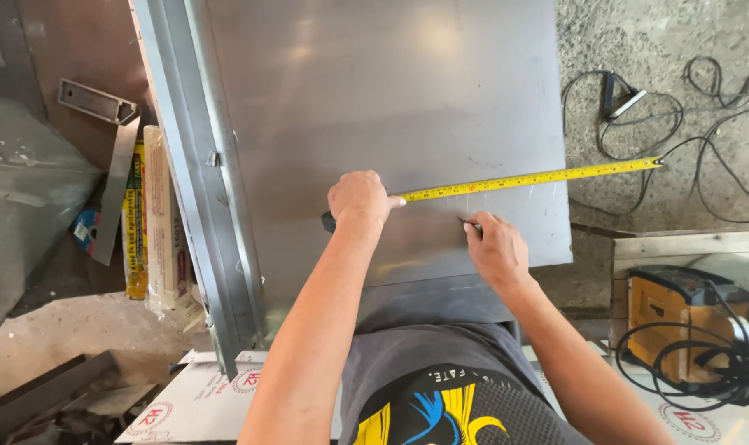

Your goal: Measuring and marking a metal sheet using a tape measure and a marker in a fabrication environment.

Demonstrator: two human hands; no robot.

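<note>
Down over the large flat grey sheet of metal [391,91] we press our left hand [359,199], fingers curled and clenched on the dark case of the yellow steel measuring tape [539,176], pinning it to the sheet. The tape's blade runs from that hand out to the right, lying flat across the sheet, and its tip hooks just past the sheet's right edge above the concrete floor [679,49]. Our right hand [496,247] sits just below the blade, near the sheet's lower edge, fingers pinched around a thin dark marking tool [467,221] whose point touches the metal beside a row of short scratched marks. Along the sheet's left edge stands a long grey metal channel [197,165]. Black cables [704,140] lie on the floor, well apart.
</note>
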